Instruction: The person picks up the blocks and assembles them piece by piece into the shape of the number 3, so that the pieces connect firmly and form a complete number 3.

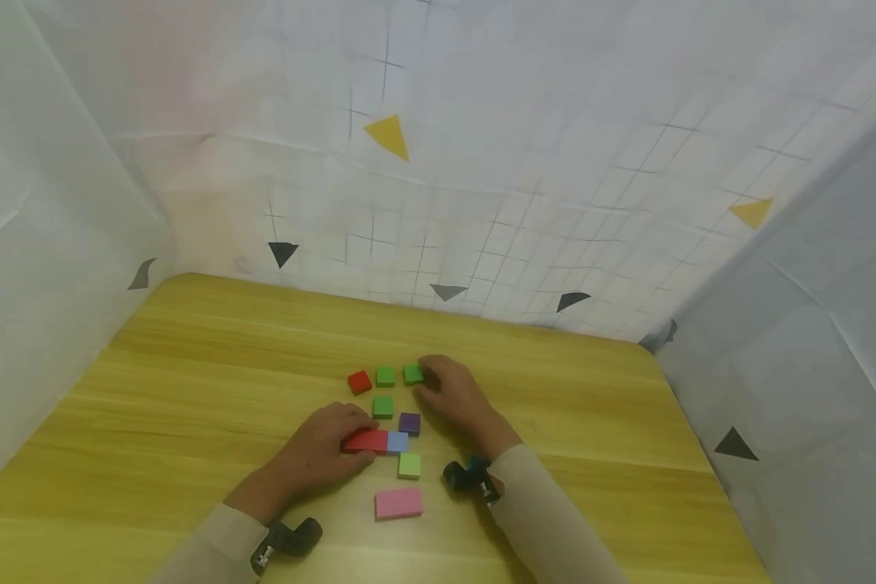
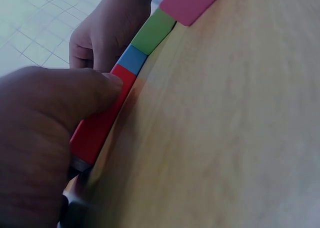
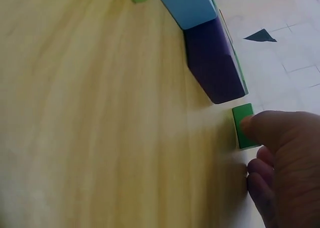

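Note:
In the head view my left hand (image 1: 328,446) grips a long red block (image 1: 367,441), thumb along its near side and fingers over the far side. The red block's right end meets a small blue block (image 1: 397,442). Farther back, my right hand (image 1: 454,393) pinches a small green block (image 1: 412,375) at its right side; in the right wrist view the thumb covers part of this green block (image 3: 243,125). Close by lie a purple block (image 1: 410,423), a light green block (image 1: 410,465) and another green block (image 1: 383,407).
A pink block (image 1: 398,504) lies nearest the body, on the wooden table (image 1: 591,422). Along the back are a tilted red block (image 1: 359,382) and a green block (image 1: 385,376). White sheeting (image 1: 482,162) with yellow and dark triangles rises behind and at both sides.

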`<state>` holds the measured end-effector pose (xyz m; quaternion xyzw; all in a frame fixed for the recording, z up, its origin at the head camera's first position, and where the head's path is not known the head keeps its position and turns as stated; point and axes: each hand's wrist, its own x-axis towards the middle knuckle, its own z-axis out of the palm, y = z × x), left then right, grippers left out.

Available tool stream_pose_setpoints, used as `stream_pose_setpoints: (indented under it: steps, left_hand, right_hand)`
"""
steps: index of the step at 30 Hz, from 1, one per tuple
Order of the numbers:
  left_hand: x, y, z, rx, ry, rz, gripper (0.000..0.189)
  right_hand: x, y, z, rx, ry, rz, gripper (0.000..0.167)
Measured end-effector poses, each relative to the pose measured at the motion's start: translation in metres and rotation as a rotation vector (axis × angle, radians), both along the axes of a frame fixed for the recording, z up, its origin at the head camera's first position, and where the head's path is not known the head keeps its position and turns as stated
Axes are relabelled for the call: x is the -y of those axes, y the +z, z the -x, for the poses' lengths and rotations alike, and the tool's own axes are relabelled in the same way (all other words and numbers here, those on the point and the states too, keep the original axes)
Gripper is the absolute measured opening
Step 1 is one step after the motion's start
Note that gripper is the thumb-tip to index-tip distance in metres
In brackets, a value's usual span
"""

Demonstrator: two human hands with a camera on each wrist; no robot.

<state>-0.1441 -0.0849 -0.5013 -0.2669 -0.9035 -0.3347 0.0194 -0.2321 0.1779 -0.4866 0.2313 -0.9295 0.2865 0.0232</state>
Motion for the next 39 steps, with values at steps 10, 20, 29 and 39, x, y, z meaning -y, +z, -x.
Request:
stream_pose_setpoints:
  steps: [10, 20, 29, 39]
  left_hand:
    - [0.0, 0.0, 0.002, 0.003, 0.002, -0.002, 0.039]
    - [0.0, 0.002, 0.001, -0.006, 0.002, -0.008, 0.038]
    - [0.0, 0.002, 0.001, 0.014, 0.004, 0.002, 0.039]
    - [0.0, 0.001, 0.0, 0.017, 0.009, 0.011, 0.04]
  right_hand:
    - [0.001, -0.002, 0.003, -0.034, 0.02, -0.034, 0.03]
    - [-0.003, 0.0, 0.0, -0.062, 0.008, -0.075, 0.025]
    - [-0.01, 0.002, -0.006, -0.081, 0.029, -0.137, 0.028]
    - [-0.016, 0.003, -0.013, -0.12, -0.004, -0.174, 0.022]
